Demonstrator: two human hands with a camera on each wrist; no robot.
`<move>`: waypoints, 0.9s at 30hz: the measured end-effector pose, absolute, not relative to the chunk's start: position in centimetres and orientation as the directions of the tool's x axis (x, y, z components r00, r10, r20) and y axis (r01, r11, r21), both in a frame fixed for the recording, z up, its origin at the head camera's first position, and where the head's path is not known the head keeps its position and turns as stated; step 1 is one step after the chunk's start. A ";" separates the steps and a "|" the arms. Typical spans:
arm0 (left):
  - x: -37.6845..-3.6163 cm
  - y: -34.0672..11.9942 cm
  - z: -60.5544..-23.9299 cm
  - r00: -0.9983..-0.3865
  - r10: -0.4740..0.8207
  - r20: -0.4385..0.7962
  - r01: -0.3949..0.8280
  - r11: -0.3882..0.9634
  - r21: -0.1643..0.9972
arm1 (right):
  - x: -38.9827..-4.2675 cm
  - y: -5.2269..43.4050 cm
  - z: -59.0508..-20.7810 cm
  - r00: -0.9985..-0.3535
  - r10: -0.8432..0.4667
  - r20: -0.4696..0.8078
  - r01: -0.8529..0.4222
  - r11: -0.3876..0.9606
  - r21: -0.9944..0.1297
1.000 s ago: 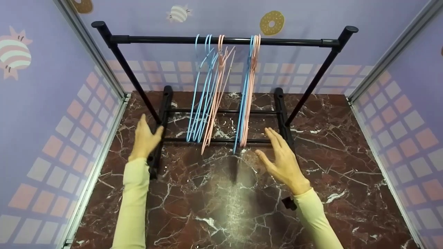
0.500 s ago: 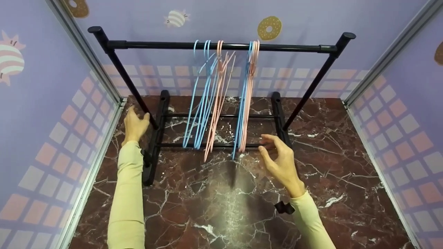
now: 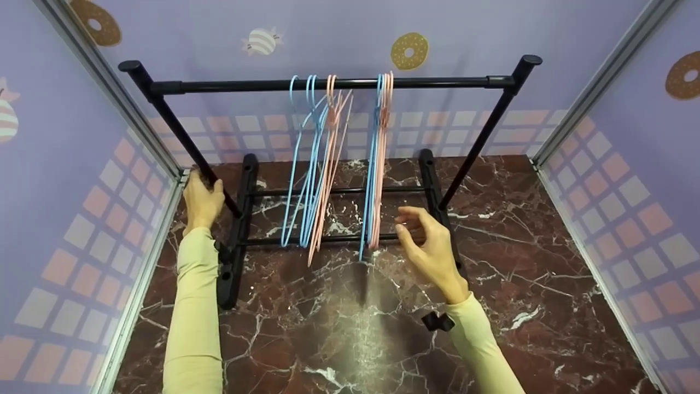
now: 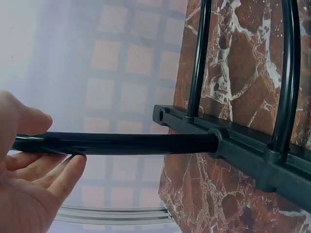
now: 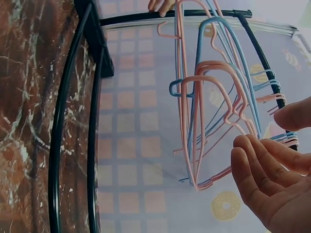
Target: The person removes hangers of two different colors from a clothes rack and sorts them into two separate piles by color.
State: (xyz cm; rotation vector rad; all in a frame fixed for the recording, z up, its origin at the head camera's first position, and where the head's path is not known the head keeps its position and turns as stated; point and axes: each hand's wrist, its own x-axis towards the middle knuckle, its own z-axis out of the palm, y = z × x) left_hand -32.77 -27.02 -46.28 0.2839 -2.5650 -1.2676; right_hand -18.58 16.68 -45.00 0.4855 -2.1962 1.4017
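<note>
A black clothes rack (image 3: 246,86) stands on the marbled surface, with blue and pink hangers hooked on its top bar in two bunches. My left hand (image 3: 202,202) is at the lower part of the left upright post (image 3: 175,131). In the left wrist view the thumb lies above that post (image 4: 146,144) and the fingers curl under it. My right hand (image 3: 432,251), fingers loosely bent and holding nothing, is to the right of the right bunch of pink hangers (image 3: 380,175). In the right wrist view it overlaps the hangers' lower ends.
Two crossbars join the rack's left foot (image 3: 228,284) and right foot (image 3: 430,169) low down. Patterned purple walls enclose the rack at the back and both sides, with metal strips along the corners. A small black device (image 3: 437,321) is at the right wrist.
My left hand has moved left and forward around the left post and now grips it. My right hand's fingers have bent more. The view has shifted, so the rack sits lower and further left.
</note>
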 end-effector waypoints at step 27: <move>-33.5 -27.5 -47.1 -0.916 -0.350 0.196 -0.067 0.617 0.784 | -23.3 14.1 -44.1 -0.855 0.024 0.518 -0.460 0.425 -0.779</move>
